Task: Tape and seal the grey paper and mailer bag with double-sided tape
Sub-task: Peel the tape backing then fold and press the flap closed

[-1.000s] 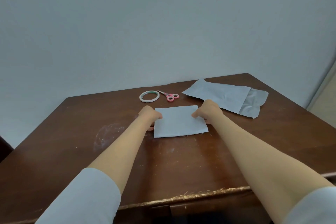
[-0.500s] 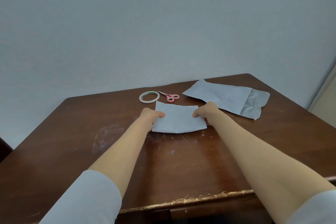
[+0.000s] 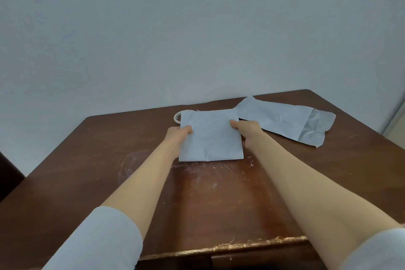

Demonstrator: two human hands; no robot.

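Nearest, the surface (image 3: 219, 204) has a chipped pale front edge, w/ a broad scuffed stretch of bare wood btwn that edge & the grey paper (image 3: 211, 138). Left hand (image 3: 178, 136) pinches the paper's left edge & right hand (image 3: 247, 130) its right edge, thumbs on the near face; sheet is tipped up, and I can't tell if its bottom edge touches the wood. Behind the paper's top-left corner a tape roll (image 3: 177, 116) peeks out, and the mailer bag (image 3: 280, 119) lies flat just right of & beyond the paper, crumpled end toward the surface's right edge.
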